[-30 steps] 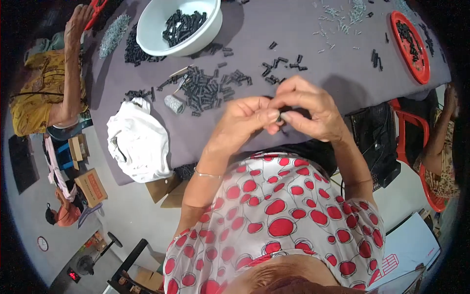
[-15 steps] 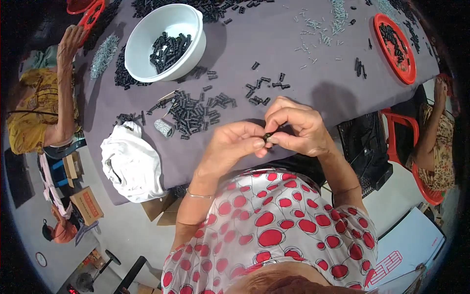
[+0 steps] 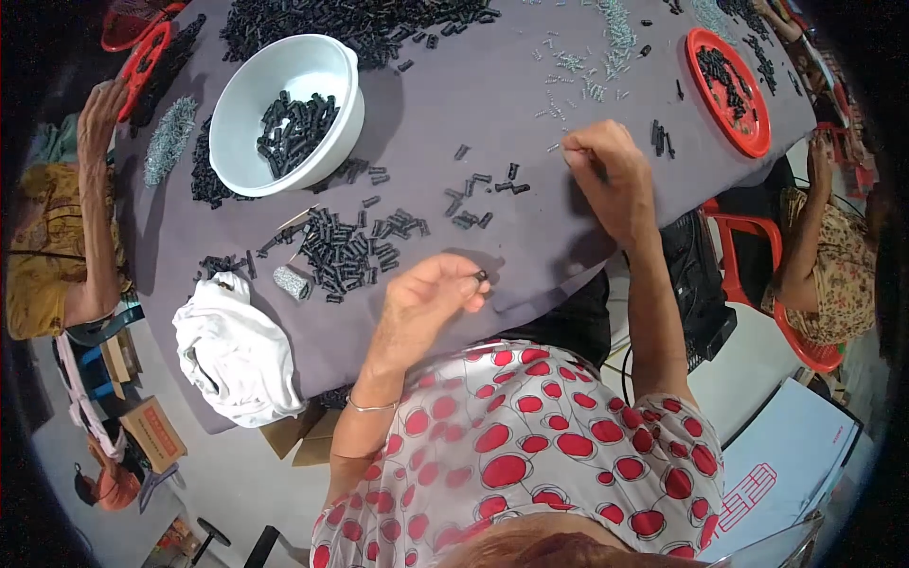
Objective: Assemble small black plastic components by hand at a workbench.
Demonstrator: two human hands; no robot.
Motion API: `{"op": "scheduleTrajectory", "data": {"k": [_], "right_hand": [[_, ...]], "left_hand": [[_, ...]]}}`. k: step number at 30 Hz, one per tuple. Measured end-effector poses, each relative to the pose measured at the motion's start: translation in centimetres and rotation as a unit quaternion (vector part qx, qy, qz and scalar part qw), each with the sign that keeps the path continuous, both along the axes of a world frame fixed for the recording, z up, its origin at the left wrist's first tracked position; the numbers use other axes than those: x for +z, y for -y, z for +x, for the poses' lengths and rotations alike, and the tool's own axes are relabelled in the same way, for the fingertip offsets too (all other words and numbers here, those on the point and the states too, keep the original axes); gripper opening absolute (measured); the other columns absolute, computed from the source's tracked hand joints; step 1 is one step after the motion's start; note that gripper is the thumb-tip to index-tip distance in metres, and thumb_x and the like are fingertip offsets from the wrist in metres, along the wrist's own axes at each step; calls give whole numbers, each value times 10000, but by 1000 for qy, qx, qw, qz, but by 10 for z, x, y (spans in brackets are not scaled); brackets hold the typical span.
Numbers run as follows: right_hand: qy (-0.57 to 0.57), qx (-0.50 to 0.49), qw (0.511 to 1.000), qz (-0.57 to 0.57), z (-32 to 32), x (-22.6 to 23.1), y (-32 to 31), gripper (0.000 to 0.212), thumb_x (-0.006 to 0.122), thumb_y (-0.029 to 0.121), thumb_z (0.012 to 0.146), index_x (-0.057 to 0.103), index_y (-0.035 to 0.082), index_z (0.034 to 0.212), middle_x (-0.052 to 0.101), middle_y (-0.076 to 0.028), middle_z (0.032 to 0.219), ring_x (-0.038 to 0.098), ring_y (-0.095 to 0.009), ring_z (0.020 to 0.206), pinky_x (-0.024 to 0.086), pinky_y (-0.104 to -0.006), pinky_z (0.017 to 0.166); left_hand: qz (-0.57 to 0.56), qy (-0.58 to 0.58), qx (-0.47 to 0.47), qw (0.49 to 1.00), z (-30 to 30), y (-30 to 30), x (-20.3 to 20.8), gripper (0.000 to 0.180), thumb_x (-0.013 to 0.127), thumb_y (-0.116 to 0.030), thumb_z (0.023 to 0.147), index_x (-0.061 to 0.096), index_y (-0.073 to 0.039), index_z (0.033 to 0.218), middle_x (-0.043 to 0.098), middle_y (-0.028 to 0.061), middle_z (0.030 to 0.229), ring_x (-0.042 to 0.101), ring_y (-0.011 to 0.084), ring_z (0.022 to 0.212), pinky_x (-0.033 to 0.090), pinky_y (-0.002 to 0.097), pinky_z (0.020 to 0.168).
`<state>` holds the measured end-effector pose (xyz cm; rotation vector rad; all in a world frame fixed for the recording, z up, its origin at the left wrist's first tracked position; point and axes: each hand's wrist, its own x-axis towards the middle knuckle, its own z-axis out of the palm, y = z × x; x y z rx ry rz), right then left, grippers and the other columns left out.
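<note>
My left hand [image 3: 426, 301] is held above the near edge of the table, its thumb and fingers pinching a small black plastic piece [image 3: 481, 275]. Farther out to the right, my right hand [image 3: 611, 166] reaches over the cloth with thumb and forefinger pressed together. A tiny silvery piece [image 3: 555, 148] shows just by its fingertips; whether it is gripped I cannot make out. Scattered small silvery pieces [image 3: 571, 62], thin like screws or springs, lie beyond that hand. Several short black tubes [image 3: 466, 220] lie between my hands, and a pile of black tubes [image 3: 343, 254] is left of them.
A white basin [image 3: 355, 123] holding black pieces stands far left. Near it are a white cloth [image 3: 237, 355] and a speckled grey cylinder [image 3: 292, 282]. A red tray [image 3: 763, 142] sits at the right. Other people's arms [image 3: 95, 189] show at both sides.
My right hand has left the black piece and moved up and right toward the silvery pieces. My left hand keeps the piece. The whole view has shifted slightly.
</note>
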<state>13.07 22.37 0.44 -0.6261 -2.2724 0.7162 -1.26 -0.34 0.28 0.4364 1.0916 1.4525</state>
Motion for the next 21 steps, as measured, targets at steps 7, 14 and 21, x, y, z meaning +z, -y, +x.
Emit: {"op": "scheduleTrajectory", "data": {"k": [7,14,21], "right_hand": [[54,-6,997,57,-7,-13,-16,93,613,14,743,599,42,831,560,-104,779,544,-294,759,445,-379,689],[60,4,990,131,-8,-15,-16,88,626,13,738,597,37,817,555,-89,767,551,-273,753,444,-371,669],[86,25,971,223,-11,-15,-15,96,624,-1,731,576,44,801,539,-78,739,538,-276,709,430,-366,631]], "left_hand": [[-7,6,11,1000,1,0,-4,157,565,-66,909,595,19,1037,652,89,936,615,115,808,515,249,752],[-18,-3,21,1000,3,-3,1,162,582,-75,896,608,28,1019,657,80,916,612,111,794,512,246,741],[-25,-33,31,999,5,-3,1,135,574,-78,904,596,-5,1015,654,89,920,602,94,731,497,227,679]]}}
